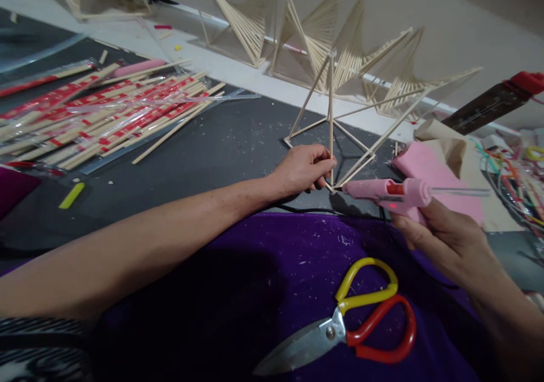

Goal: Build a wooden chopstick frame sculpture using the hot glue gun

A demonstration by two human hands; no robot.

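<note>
A frame of thin wooden sticks [330, 96] stands on the dark grey table, its sticks meeting at corners. My left hand [306, 166] pinches an upright stick of this frame close to its front lower corner. In my right hand [446, 240] is a pink hot glue gun [393, 194], gripped by the handle. A clear glue stick juts from its rear, and a small red light glows on its side. The gun's nozzle points left and is at the frame's front corner; whether it touches the wood I cannot tell.
Scissors [331, 332] with yellow and red handles lie on purple cloth [276, 240] in front. Wrapped chopsticks [106, 115] are heaped at left. Finished-looking stick structures [314, 42] line the wall. At right are pink material [442, 169], a dark bottle [488, 107] and colourful cords [518, 172].
</note>
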